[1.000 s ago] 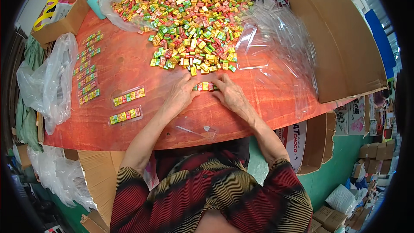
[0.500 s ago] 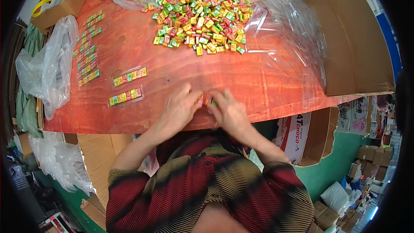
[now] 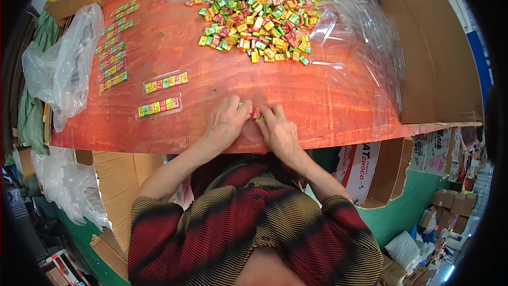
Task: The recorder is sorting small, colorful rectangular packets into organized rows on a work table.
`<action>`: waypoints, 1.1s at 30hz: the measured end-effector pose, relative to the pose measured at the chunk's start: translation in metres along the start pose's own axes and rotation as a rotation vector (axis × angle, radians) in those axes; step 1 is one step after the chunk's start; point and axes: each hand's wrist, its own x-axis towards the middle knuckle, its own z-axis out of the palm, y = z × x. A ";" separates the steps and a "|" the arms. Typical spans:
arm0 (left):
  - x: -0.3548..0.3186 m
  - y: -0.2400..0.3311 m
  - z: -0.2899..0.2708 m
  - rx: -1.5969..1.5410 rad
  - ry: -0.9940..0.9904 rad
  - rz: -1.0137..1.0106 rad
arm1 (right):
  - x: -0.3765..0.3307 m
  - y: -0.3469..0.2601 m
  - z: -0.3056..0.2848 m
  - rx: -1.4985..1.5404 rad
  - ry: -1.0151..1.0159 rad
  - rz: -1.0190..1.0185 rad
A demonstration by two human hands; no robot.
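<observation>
Fingertips of our left hand (image 3: 226, 122) and right hand (image 3: 278, 131) meet over a short row of candies (image 3: 256, 113) near the orange table's (image 3: 211, 82) front edge, pinching it from both sides; the candy heap (image 3: 254, 10) lies well beyond.

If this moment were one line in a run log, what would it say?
left hand + right hand: together on a few small candies at table edge | candy pile: beyond | filled sleeves: left
</observation>
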 end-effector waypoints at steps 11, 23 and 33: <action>0.005 0.006 -0.004 -0.069 -0.076 -0.143 | 0.002 0.006 -0.016 -0.030 -0.086 -0.060; 0.018 -0.014 -0.022 -0.051 -0.100 -0.041 | 0.006 0.012 -0.024 0.071 -0.031 0.010; 0.016 -0.028 -0.022 -0.215 -0.184 -0.071 | 0.054 0.038 -0.015 -0.053 -0.049 -0.041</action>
